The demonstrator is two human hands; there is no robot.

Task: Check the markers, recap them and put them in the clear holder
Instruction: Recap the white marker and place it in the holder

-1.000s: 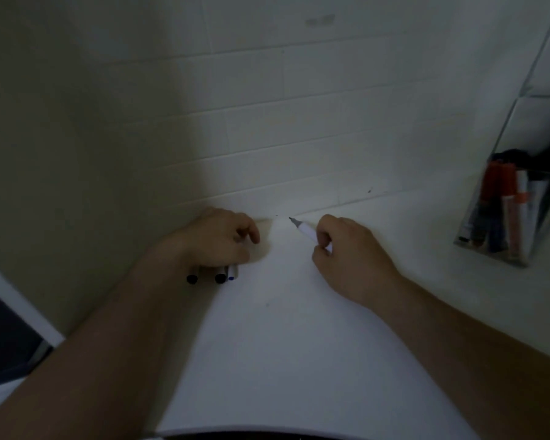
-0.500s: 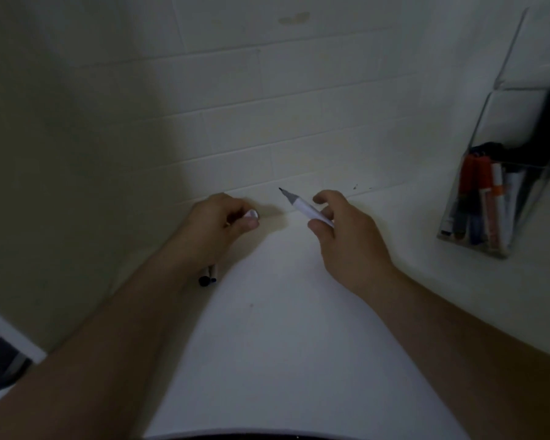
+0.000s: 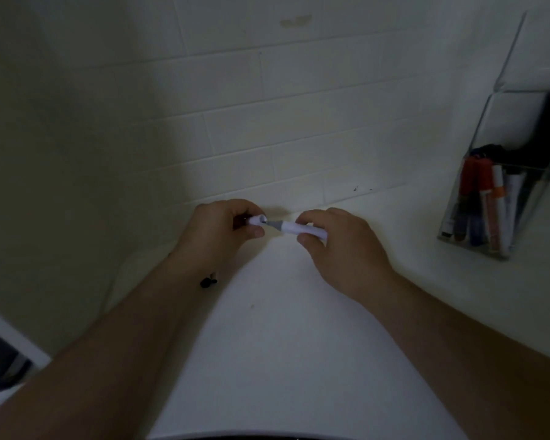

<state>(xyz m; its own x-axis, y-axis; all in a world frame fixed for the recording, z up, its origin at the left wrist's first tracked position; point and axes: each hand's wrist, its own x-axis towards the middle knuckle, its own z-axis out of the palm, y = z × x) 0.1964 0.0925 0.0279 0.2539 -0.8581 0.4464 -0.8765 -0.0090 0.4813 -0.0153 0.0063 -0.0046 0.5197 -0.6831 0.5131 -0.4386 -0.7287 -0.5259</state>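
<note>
two hands are working together at the back of the white surface (image 3: 299,360): the left hand (image 3: 223,228) is pinching a small white cap (image 3: 257,220), its open end facing the grey tip of the white-barrelled marker (image 3: 294,227) that the right hand (image 3: 337,249) is gripping level, seemingly lined up so the cap is sliding straight on. the clear plastic holder (image 3: 505,185) is standing well apart to the right, already carrying several markers. dim light is blurring the tip's colour, and dark marker ends (image 3: 207,282) are peeking from under the left forearm.
</note>
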